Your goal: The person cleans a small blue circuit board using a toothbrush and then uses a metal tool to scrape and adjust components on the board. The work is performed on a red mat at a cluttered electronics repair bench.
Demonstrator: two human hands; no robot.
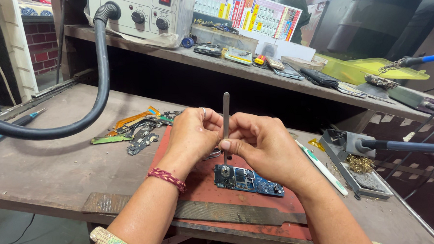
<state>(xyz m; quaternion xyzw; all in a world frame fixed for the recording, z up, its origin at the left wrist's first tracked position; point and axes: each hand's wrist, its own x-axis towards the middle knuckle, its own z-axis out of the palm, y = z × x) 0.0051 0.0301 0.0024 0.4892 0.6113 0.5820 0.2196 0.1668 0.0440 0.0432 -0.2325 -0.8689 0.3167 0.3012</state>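
A blue circuit board (250, 179), flat and oblong with small metal shields and dark chips on its face, lies on a red mat (200, 185) near the front edge of the worn grey workbench (45, 161). A slim steel tool (226, 131) stands upright with its tip on the board's left end. The right hand (268, 151) is closed on the tool's shaft, thumb pressed against it; the left hand (193, 135) curls its fingers beside the shaft from the other side, touching the right hand, though whether it grips the tool cannot be told.

Just in front of the board, a long flat metal file (230, 213) with a rough, dull surface lies across the mat. To the board's right rests a white and green toothbrush (322, 167), and beyond that a dark metal soldering stand (355, 167) holding brassy cleaning wool. To the board's left and behind sit loose parts: orange flex ribbons and small green and black boards (135, 132). A thick black ribbed hose (89, 109) sweeps over the bench farther left, rising to a pale rework station (141, 16) on the wooden shelf behind the board.
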